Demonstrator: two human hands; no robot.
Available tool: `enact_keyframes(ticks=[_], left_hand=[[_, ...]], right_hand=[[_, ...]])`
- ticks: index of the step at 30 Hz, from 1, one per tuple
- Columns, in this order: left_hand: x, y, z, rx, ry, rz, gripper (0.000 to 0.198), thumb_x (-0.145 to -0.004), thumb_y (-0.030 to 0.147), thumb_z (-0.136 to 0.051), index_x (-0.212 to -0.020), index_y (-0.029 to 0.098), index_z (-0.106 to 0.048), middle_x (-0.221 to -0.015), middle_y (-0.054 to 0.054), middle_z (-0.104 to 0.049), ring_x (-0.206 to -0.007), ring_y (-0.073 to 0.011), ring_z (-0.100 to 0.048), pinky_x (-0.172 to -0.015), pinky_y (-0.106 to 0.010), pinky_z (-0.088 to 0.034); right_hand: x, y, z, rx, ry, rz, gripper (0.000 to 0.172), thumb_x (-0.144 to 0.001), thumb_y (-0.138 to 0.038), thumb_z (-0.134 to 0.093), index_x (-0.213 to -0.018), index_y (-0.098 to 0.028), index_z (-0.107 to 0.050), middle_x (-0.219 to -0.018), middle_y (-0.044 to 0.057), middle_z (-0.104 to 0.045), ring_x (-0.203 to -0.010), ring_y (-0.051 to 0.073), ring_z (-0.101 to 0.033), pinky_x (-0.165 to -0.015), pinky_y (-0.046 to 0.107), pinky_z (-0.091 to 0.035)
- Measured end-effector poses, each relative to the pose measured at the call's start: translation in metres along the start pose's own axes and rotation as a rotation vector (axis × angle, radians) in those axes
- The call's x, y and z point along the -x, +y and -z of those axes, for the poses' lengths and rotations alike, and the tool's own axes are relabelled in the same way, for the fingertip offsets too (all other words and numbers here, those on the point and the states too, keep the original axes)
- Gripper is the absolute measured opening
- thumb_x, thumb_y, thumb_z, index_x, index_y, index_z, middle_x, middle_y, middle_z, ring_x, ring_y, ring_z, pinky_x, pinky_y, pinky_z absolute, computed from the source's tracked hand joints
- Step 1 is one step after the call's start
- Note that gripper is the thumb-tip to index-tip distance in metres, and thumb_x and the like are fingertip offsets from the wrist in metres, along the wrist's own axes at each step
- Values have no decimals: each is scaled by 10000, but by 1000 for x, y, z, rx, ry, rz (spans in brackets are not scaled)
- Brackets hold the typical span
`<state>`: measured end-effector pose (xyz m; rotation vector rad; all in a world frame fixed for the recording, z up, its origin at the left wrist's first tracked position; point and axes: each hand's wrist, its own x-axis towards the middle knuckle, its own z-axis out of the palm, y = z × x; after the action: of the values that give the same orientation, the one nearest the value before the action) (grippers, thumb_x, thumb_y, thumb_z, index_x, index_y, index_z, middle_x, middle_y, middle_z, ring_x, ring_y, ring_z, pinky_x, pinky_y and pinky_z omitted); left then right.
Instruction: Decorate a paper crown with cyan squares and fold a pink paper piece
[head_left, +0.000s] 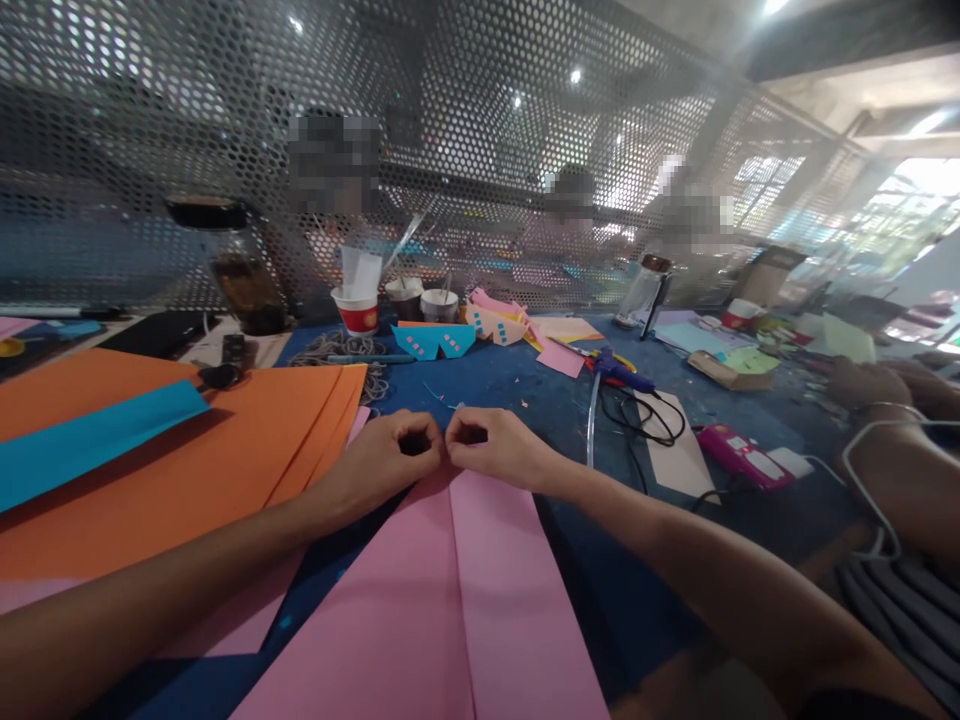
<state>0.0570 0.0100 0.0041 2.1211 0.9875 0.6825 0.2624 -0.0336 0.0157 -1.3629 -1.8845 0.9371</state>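
Observation:
A pink paper sheet (450, 600), folded to a point with a centre crease, lies on the blue table (525, 390) in front of me. My left hand (390, 455) and my right hand (491, 445) meet knuckle to knuckle at its far tip. Both hands are curled closed and pinch or press the tip of the pink paper. The tip itself is hidden under my fingers.
Orange sheets (187, 450) with a blue strip (90, 440) lie at left. Paper cups (358, 312), folded paper shapes (435, 340), a glue gun (622, 372) with cable, and a pink device (739, 455) sit beyond. Another person's arm (885, 400) rests at right. A perforated metal screen (487, 150) stands behind.

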Motion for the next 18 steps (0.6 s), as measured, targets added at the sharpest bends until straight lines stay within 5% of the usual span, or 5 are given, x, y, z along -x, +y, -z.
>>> enact_keyframes(ticks=[18], left_hand=[[5, 15, -3, -168, 154, -188, 198, -813, 374, -585, -683, 248, -667, -727, -20, -709, -797, -230, -645, -751, -363, -460]], right_hand=[[-2, 0, 1, -109, -14, -28, 84, -837, -165, -620, -763, -204, -630, -722, -60, -559, -757, 133, -510, -709, 277, -363]])
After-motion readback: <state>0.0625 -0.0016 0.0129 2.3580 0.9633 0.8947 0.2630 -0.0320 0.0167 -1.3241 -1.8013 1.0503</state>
